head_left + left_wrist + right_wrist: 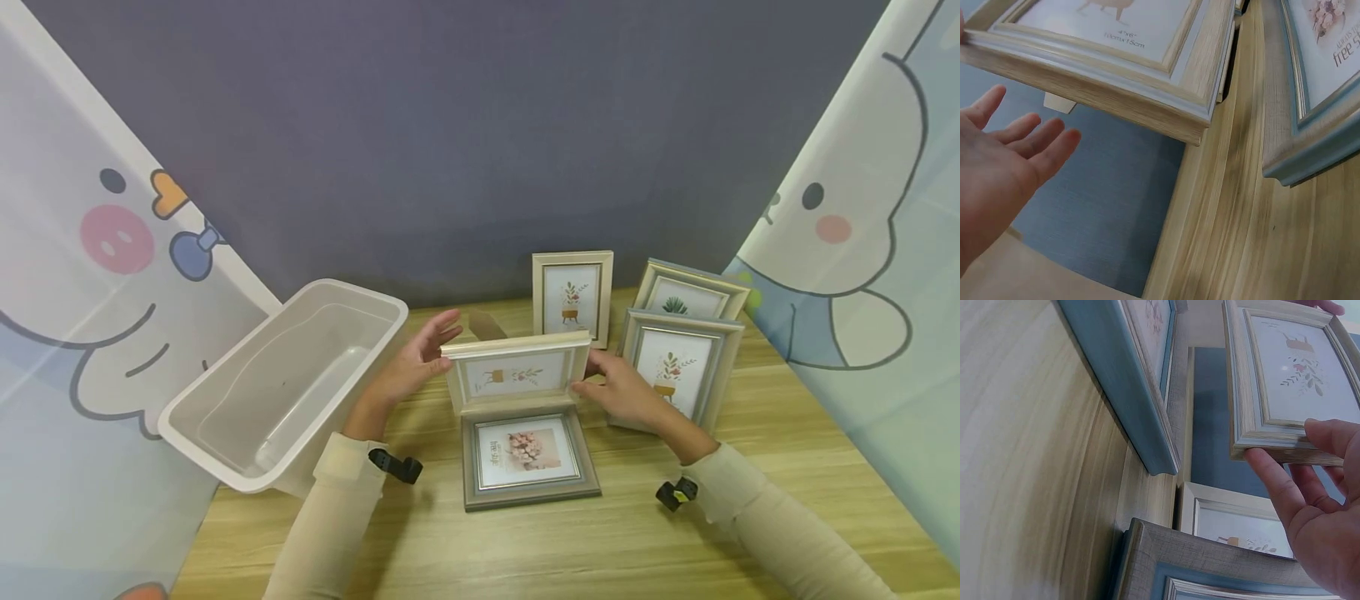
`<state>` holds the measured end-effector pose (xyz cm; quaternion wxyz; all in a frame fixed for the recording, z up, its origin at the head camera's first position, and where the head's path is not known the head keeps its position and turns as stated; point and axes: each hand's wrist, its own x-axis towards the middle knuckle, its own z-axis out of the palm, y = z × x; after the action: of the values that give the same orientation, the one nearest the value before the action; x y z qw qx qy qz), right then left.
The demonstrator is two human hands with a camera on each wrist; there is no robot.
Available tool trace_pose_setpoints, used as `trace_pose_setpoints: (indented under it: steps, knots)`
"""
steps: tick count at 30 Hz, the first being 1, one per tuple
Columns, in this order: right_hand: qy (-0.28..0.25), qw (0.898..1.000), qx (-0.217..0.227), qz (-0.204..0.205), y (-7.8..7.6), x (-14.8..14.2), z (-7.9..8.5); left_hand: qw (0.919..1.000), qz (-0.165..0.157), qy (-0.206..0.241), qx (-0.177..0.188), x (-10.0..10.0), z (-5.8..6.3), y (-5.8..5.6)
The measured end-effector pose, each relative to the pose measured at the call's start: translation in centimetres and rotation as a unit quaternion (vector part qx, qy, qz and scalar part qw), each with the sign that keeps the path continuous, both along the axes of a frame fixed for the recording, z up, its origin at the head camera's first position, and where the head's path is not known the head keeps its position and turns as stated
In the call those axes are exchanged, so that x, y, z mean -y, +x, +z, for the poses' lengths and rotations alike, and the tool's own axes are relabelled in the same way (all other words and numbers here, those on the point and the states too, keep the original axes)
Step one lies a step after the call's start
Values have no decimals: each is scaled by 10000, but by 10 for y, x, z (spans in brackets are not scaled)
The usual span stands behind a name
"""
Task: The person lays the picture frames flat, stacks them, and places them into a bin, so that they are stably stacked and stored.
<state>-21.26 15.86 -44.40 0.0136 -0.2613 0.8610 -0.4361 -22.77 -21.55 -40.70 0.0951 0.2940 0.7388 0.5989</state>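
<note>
Between my two hands a light wood picture frame stands on its long edge, tilted, its plant print turned sideways. My right hand pinches its right end, thumb on the front and fingers at the edge and behind. At the other end is my left hand, thumb at the upper corner; its other fingers stretch out apart from the frame. A brown stand flap shows behind it. Just in front, a grey-brown picture frame with a pink flower print lies face up on the table.
A deep whitish plastic bin stands at the left. Behind, a cream frame stands upright. Two more frames, a grey-blue one and a beige one behind it, lean at the right. A dark panel closes off the wood-grain table.
</note>
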Motion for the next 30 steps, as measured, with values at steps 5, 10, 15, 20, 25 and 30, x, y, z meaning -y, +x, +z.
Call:
trace_pose_setpoints:
  steps: [5, 10, 15, 20, 25, 30]
  knots:
    - [-48, 10000, 50, 63, 0, -1, -2, 9993, -320, 187, 27, 0, -3, -5]
    - [-24, 10000, 61, -7, 1, -1, -2, 9990, -387, 213, -20, 0, -5, -8]
    - [-105, 9999, 51, 86, 0, -1, -2, 9990, -396, 156, -105, -1, -3, -7]
    - [-121, 9998, 57, 158, -2, -2, -3, 9991, -385, 140, -124, -2, 0, -6]
    - [-87, 9998, 22, 153, -1, -2, -2, 9993, -337, 148, 3, -3, 1, -5]
    - [-75, 9999, -24, 143, -1, -3, -3, 9997, -241, 36, 57, -3, 1, -5]
